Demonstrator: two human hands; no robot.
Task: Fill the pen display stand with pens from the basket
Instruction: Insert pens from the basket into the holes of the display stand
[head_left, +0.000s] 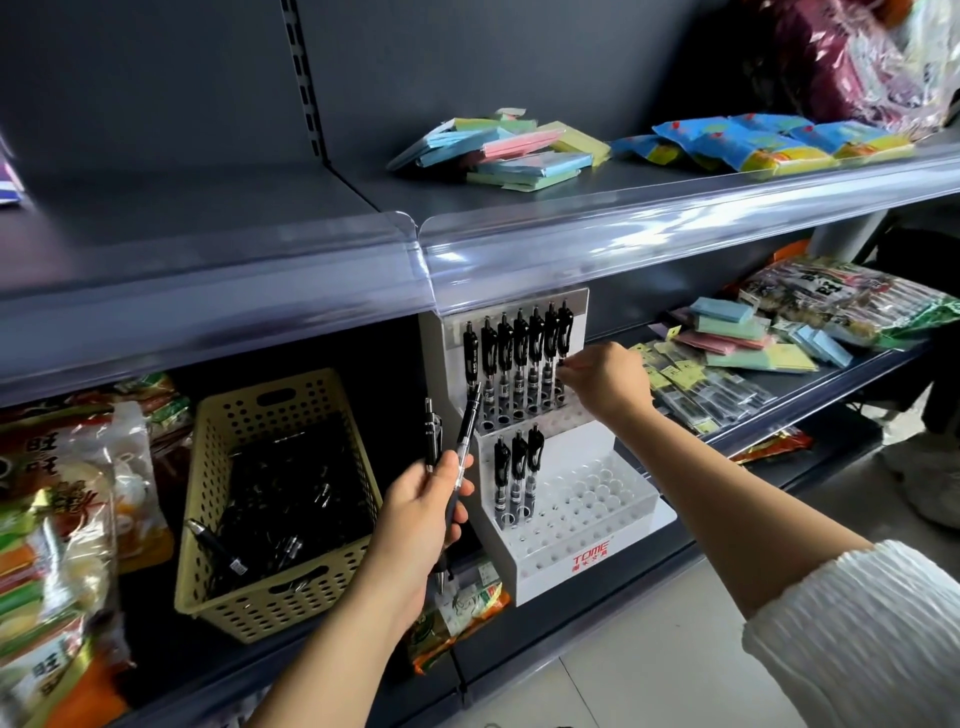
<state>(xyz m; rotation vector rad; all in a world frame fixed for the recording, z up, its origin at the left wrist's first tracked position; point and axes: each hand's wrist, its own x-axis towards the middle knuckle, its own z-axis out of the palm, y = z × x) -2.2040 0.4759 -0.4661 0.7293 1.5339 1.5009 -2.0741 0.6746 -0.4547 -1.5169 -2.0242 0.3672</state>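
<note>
pens (291, 499) lie loose and dark in the yellow perforated basket (208, 587) on the lower shelf (150, 623) at your left. it stands just beside the stand, which keeps each reach short. they tangle in shadow there, too many and too murky for you to count.

your left hand (415, 525) is clenched round a few spare pens (466, 431), clicker ends up, held as a ready supply. their tips poke out below your palm, and exactly how many you hold is hard to tell.

next comes the white pen display stand (587, 525). its back row carries seven pens upright, and three pens (518, 467) stand at the left of the middle tier. most holes are bare, so the job looks early.

your right hand (608, 382) pinches the end pen (565, 332) of the back row low on its barrel, likely seating it. your fingers hide the hole, so you cannot tell whether it is fully down.
</note>
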